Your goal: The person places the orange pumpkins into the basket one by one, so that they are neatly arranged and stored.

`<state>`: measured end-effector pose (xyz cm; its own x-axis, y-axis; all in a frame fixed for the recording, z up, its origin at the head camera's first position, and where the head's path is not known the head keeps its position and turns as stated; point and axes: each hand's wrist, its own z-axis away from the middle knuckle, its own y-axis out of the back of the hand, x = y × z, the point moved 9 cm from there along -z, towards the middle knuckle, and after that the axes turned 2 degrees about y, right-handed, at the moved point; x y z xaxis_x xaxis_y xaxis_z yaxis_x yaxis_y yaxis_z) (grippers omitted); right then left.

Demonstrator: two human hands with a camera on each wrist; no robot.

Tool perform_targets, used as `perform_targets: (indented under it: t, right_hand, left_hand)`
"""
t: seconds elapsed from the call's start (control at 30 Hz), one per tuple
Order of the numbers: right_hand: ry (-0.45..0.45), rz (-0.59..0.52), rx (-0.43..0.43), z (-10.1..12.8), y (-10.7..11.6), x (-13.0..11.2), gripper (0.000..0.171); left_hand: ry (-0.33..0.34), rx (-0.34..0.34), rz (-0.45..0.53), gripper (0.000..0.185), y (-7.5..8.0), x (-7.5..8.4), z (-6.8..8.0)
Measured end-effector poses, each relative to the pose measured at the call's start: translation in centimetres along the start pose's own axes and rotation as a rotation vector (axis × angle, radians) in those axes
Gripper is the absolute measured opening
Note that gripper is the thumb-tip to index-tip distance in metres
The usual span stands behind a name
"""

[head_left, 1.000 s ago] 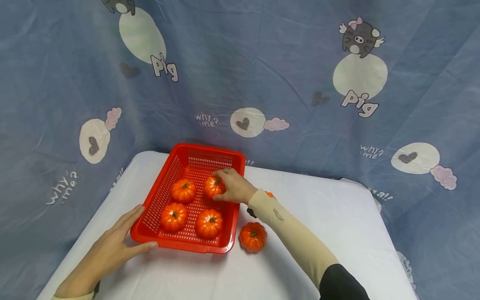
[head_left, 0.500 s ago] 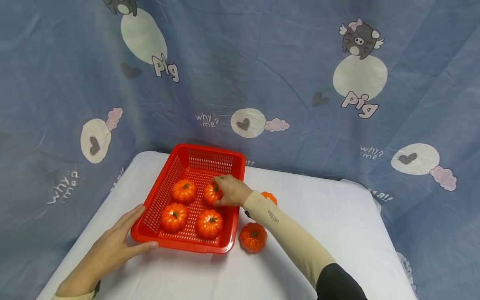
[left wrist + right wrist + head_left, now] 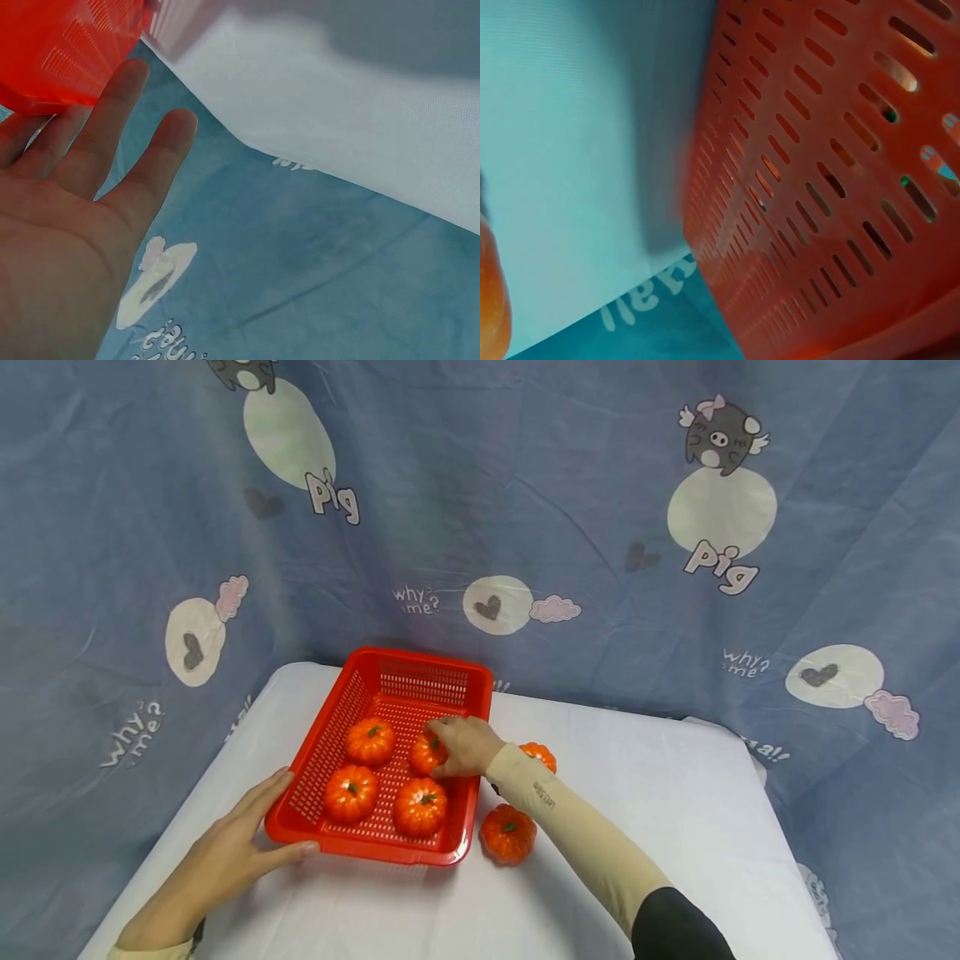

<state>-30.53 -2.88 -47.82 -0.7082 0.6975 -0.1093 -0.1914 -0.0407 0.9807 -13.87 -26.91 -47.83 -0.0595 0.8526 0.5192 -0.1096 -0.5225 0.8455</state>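
Note:
A red slotted basket (image 3: 360,847) holds several small orange pumpkins. Inside it, on the right, my right hand (image 3: 468,745) grips one pumpkin (image 3: 425,755) from above, fingers and thumb curled over its sides. A second pumpkin (image 3: 371,742) lies to its left, with two more, a left one (image 3: 352,794) and a right one (image 3: 420,807), closer to me. At the basket's near left corner rests my left hand (image 3: 225,852), fingers extended along the side and thumb by the front rim. The left wrist view shows those fingers (image 3: 120,97) nearly straight against the basket wall (image 3: 67,67).
Outside the basket, a darker orange pumpkin (image 3: 508,834) sits just right of it on the white tablecloth (image 3: 637,793). Another pumpkin (image 3: 541,755) is partly covered by my right forearm. A blue printed curtain (image 3: 585,643) hangs behind the table.
My right hand has shifted slightly toward me with the pumpkin in its grip. More of the pumpkin behind the forearm shows now. My left hand stays at the basket corner.

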Motion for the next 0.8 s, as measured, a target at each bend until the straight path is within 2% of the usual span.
perform_targets:
  t: [0.23, 0.8]
  right_hand:
    - [-0.01, 0.055, -0.051, -0.15, -0.53, -0.04, 0.078]
    - [-0.011, 0.046, -0.036, -0.26, -0.77, 0.26, 0.082]
  left_hand:
    - [-0.001, 0.004, 0.008, 0.124, 0.03, -0.06, 0.01]
    - [-0.024, 0.026, 0.022, 0.12, 0.31, 0.01, 0.12]
